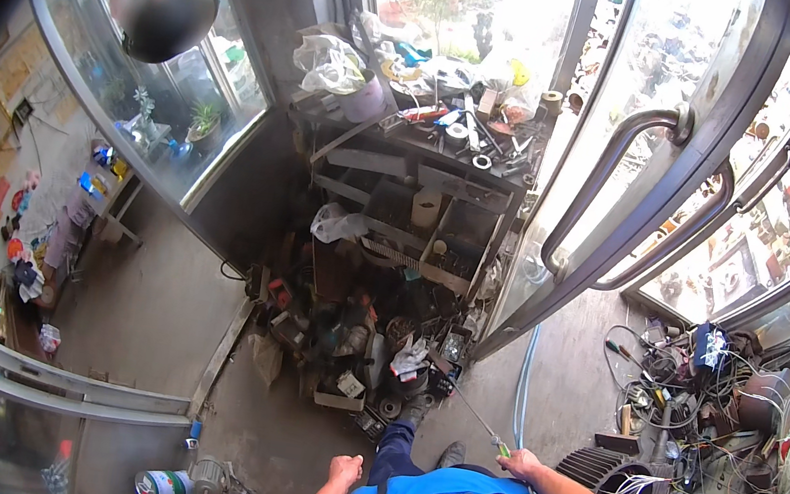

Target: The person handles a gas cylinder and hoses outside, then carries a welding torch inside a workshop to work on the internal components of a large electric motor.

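Observation:
My right hand is closed round the green handle of a long screwdriver. Its thin metal shaft slants up and left, toward a crowded heap of parts under the workbench. Whether the tip touches anything there, I cannot make out. My left hand is curled into a fist in front of me, with nothing visible in it. Between hand and heap, my left foot stands close to a small open box and some round metal parts. A white plastic bag lies on the heap near the screwdriver's tip.
Tools, tape rolls and bags cover the workbench. To my right stands an open glass door with a curved handle. Wires, motors and a finned motor housing fill the right floor. Cans sit at lower left; a hose crosses the floor.

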A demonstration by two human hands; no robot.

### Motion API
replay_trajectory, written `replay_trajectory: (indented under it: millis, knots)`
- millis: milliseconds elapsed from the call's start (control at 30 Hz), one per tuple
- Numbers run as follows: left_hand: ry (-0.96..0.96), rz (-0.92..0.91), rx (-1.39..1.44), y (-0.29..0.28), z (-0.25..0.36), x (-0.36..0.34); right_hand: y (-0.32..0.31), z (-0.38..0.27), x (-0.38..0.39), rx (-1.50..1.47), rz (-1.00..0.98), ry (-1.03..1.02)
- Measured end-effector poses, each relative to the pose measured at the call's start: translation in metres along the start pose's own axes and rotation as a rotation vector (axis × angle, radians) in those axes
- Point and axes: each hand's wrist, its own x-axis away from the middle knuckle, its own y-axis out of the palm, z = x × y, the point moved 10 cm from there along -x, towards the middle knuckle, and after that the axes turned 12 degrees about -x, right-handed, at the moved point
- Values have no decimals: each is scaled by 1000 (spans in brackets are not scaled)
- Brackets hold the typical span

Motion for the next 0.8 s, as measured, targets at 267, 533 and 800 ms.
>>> replay_trajectory:
  millis: [267, 533, 800]
  knots:
    - [18, -34, 19, 3, 3, -19, -6, 5, -10, -156, 72, 84]
    - [69, 87, -279, -10, 0, -73, -1, -4, -15, -215, 34, 155]
    - [196, 186, -369, -35, 69, -234, -10, -32, -34, -156, 9, 263]
